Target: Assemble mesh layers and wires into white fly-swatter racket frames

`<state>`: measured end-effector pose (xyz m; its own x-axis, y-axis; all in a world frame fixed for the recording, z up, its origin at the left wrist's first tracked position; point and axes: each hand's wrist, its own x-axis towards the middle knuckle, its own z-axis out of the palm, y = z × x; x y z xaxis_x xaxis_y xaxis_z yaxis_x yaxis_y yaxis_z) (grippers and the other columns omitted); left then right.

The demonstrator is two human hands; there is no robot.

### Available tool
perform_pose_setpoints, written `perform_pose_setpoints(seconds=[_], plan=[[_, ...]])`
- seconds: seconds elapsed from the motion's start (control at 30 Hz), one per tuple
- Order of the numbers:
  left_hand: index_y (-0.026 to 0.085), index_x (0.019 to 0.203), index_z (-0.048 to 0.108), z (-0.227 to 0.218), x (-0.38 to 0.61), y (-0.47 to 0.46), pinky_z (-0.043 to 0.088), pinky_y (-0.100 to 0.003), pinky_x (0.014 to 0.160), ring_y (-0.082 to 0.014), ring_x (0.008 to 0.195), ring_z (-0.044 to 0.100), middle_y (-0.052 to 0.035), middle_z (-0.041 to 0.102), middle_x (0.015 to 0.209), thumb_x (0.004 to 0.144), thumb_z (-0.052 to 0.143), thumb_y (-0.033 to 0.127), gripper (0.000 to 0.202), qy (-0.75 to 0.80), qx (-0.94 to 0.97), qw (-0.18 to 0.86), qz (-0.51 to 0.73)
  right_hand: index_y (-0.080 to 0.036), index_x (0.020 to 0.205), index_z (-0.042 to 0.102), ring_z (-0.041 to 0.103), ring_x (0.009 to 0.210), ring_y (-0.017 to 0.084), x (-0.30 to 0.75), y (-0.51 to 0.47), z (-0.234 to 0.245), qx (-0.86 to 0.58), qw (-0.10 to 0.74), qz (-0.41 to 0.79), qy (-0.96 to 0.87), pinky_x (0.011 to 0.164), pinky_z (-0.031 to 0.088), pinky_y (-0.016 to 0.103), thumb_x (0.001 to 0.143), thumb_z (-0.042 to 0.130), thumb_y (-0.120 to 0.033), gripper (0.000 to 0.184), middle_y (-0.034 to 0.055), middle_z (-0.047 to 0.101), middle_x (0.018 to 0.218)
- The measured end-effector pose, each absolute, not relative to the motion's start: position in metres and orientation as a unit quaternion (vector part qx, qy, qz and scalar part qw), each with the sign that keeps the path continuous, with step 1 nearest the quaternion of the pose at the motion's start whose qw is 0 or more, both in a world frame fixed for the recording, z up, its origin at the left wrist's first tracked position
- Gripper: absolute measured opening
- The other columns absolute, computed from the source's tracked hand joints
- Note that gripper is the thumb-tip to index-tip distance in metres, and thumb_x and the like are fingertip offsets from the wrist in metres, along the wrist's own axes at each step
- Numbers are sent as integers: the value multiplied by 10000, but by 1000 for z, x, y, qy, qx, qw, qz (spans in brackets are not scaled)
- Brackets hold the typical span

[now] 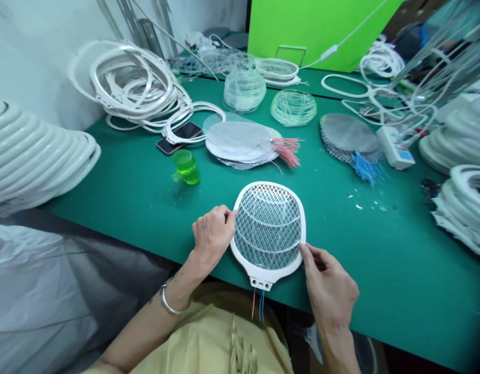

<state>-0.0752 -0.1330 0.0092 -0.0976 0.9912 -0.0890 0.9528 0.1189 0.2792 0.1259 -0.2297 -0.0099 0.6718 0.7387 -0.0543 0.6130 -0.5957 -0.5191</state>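
**Racket head held in both hands**

Off to the left stood your green translucent cup [186,167] (a phone [180,137] lay just behind it). The step in hand was holding the meshed head: your left hand [213,234] clamped the left rim of a white bug-zapper racket head [268,226] at the near edge of the green workbench [380,249] — its red and blue wires [259,306] dangled below — and your right hand [329,288] clamped the opposite rim.
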Motion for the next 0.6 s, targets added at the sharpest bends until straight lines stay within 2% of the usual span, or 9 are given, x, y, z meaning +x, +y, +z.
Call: perform_pose_setpoints(seconds=[0.2,0.4,0.6], plan=[[250,775,617,2,-74,-136,262,-278,519,-207,722,657,18,701,813,935,505,451,281,728,670,101,102,-298,885,731,633,737,218,124,-228,-7,-894,209,138,-372,629,394,297,807,532,-634,398,14,721,829],[228,819,600,0,-73,-136,296,-261,538,-189,747,654,-5,696,848,966,460,435,290,724,672,112,109,-290,1023,696,617,681,192,122,-236,-3,-874,157,115,-444,516,362,280,842,493,-590,405,20,711,1005],[245,842,638,5,-79,-136,353,-254,573,-188,771,658,2,709,885,954,481,421,261,718,661,186,117,-287,870,721,638,685,220,122,-237,-7,-883,196,128,-406,523,411,293,807,490,-671,453,35,726,895]])
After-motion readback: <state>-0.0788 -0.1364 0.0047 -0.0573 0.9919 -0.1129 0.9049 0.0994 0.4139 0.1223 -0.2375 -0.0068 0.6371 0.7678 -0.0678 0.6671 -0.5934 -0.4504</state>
